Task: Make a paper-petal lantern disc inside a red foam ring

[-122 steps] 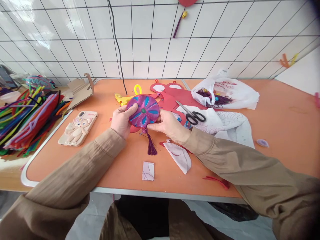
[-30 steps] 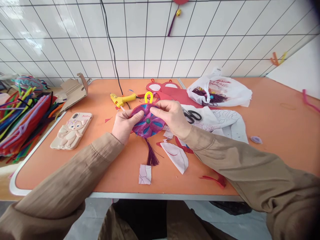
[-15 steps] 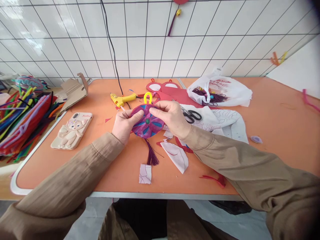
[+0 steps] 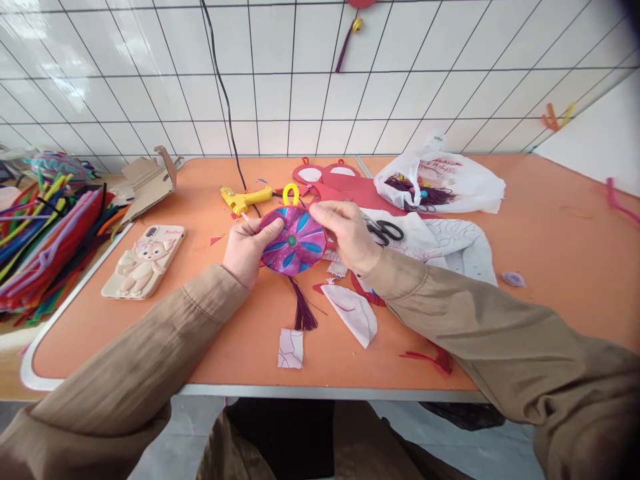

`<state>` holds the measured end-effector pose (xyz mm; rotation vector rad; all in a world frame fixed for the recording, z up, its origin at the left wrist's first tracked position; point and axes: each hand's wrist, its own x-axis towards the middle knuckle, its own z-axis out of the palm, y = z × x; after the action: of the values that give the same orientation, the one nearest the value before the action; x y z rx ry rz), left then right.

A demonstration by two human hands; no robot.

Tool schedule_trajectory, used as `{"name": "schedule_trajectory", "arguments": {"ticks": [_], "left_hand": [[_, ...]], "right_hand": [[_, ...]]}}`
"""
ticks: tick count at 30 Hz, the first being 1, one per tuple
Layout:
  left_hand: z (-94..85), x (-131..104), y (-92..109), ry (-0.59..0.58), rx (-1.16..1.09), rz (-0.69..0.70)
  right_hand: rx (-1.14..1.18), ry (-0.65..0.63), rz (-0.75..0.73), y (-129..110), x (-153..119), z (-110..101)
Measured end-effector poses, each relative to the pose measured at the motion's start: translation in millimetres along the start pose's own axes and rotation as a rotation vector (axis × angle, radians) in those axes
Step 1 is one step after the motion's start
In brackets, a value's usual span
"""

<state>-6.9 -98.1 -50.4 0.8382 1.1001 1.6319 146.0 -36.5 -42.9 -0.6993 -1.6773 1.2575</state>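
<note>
Between my hands, above the table, is a round purple and blue ornament (image 4: pixel 300 250) with a flower pattern and a green centre. A yellow loop (image 4: pixel 291 195) stands at its top, and a dark purple tassel (image 4: pixel 303 307) hangs below. My left hand (image 4: pixel 247 250) grips its left edge, thumb on the front. At the upper right edge, my right hand (image 4: pixel 347 233) pinches the rim between thumb and fingers; the fingers behind the disc are hidden. Scraps of white cloth (image 4: pixel 350 313) and a small patterned cloth square (image 4: pixel 291 349) lie below on the table.
Behind the ornament lies a yellow glue gun (image 4: pixel 247 198). Black-handled scissors (image 4: pixel 385 233) rest on white drawn-on cloth (image 4: pixel 450 240). A plastic bag (image 4: pixel 450 180) holds tassels. To the left are a phone (image 4: pixel 145 262), cardboard (image 4: pixel 150 183) and many-coloured pipe cleaners (image 4: pixel 55 247). Red sheets (image 4: pixel 350 190) lie at the back.
My right thumb has moved from the ornament's front out to its upper right rim. The left thumb has slid slightly toward the left edge, and the disc has shifted a little left.
</note>
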Motion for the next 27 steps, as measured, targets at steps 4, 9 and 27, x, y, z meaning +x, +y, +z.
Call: {"name": "schedule_trajectory", "arguments": {"ticks": [4, 9, 27], "left_hand": [[-1.4, 2.3, -2.1, 0.007, -0.013, -0.013], [-4.0, 5.8, -6.9, 0.078, -0.065, -0.067], [-6.5, -4.3, 1.2, 0.029, -0.113, -0.138]], "right_hand": [[-0.050, 0.003, 0.014, -0.5, -2.3, 0.9], [-0.097, 0.081, -0.008, 3.7, 2.7, -2.2], [-0.912, -0.594, -0.290, 2.1, 151.6, 39.1]]}}
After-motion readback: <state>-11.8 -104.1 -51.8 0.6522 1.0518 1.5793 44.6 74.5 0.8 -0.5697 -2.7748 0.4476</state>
